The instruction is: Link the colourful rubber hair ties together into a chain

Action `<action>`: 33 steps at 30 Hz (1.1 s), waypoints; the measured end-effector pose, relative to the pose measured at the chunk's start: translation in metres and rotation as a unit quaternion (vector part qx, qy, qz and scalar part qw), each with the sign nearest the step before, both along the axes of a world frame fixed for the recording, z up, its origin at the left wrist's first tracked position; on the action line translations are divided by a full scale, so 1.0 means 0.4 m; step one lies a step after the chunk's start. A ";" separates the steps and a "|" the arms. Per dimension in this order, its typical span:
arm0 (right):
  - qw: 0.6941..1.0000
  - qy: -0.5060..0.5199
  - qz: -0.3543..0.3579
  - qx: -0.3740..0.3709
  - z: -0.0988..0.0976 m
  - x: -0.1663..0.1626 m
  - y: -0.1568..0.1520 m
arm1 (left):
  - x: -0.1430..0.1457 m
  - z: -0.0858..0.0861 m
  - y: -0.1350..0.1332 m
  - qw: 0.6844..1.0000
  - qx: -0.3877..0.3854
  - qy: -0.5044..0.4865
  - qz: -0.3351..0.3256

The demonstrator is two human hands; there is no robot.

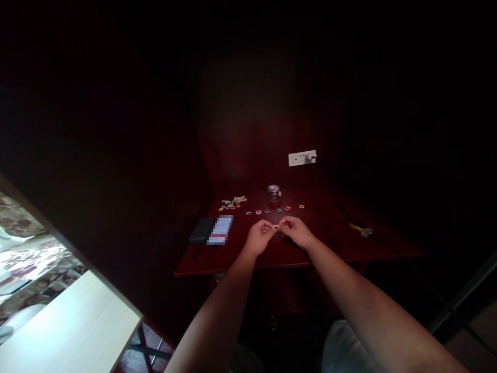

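Observation:
Between my two hands, over the front half of the dark red desk, is a small yellow hair tie (pixel 275 227). The fingertips of my left hand (pixel 261 237) pinch its left side, and those of my right hand (pixel 295 231) pinch its right side. Beyond my fingers lies a spaced row of small rings: a blue one (pixel 248 213), a pink one (pixel 258 212), a purple one (pixel 267 211), a green one (pixel 279 210), a red one (pixel 288 209) and a yellow one (pixel 302 206). A loose pile of mixed-colour hair ties (pixel 233 203) sits at the back left.
A clear jar (pixel 274 193) stands behind the row. Left of my hands are a phone (pixel 220 230) with a blurred screen and a black box-like device (pixel 201 231) with a cable. A yellow-ended cable (pixel 361 230) lies at right. A wall socket (pixel 302 158) holds a plug.

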State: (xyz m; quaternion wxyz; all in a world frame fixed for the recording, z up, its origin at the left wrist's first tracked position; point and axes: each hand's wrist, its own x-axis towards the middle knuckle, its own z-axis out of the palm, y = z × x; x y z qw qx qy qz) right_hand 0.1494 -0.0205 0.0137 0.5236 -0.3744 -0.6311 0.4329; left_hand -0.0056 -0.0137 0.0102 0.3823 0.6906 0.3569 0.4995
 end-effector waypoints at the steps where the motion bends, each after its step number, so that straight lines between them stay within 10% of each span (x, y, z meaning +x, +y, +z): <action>1: 1.000 0.003 0.002 0.002 0.000 0.000 0.000 | 0.001 0.001 0.000 1.000 -0.004 -0.002 0.001; 33: 1.000 0.023 0.000 0.003 -0.005 0.003 0.010 | 0.002 0.000 0.002 0.999 -0.015 0.029 -0.012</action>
